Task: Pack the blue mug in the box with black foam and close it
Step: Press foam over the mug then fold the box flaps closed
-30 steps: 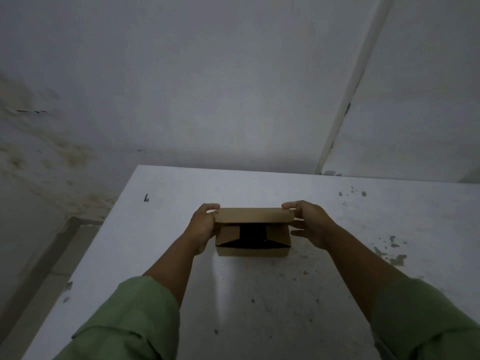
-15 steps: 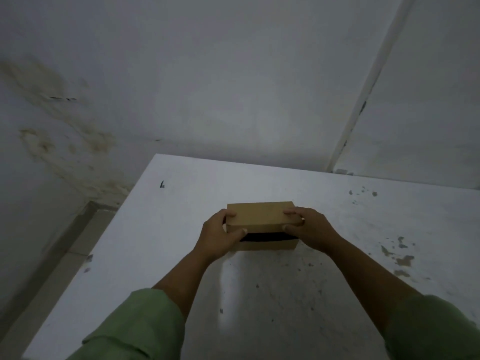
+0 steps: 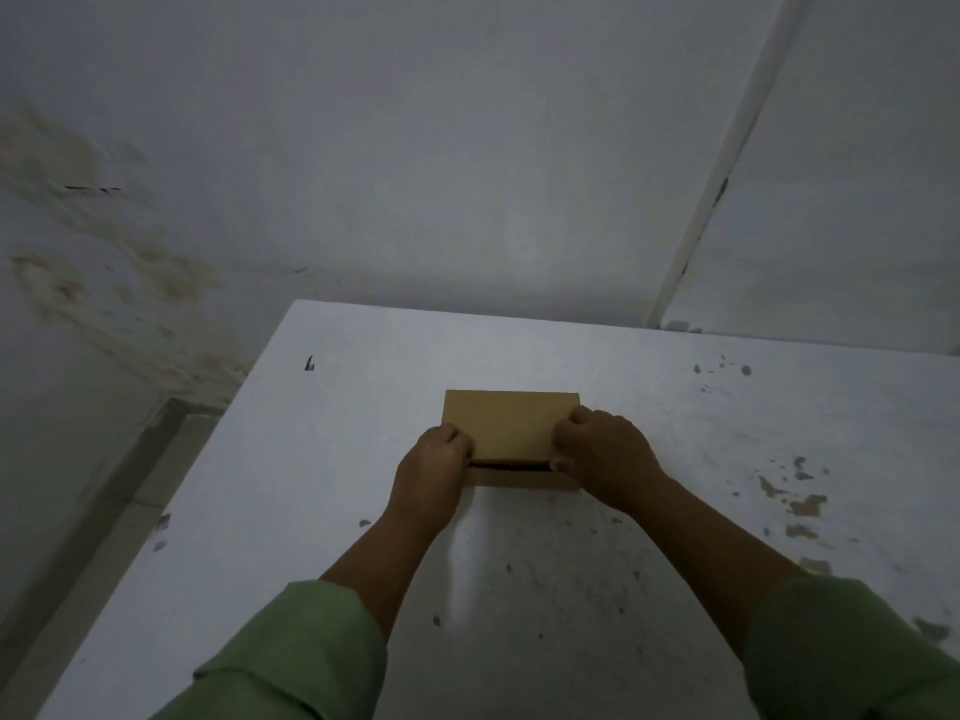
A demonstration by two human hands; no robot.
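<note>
A small brown cardboard box (image 3: 509,423) sits on the white table (image 3: 311,511), a little beyond its middle. Its lid lies almost flat, with only a thin dark slit left along the near edge. My left hand (image 3: 434,475) grips the lid's near left corner. My right hand (image 3: 605,454) presses on the near right corner, fingers curled over the lid. The blue mug and the black foam are hidden inside the box.
The table's left edge drops to the floor (image 3: 104,501). A stained wall (image 3: 363,148) stands behind the table. Chipped paint patches (image 3: 800,501) mark the table's right side.
The lid has come down from half raised to nearly flat, so the dark opening shrank to a slit. Both hands moved from the lid's ends to its near corners.
</note>
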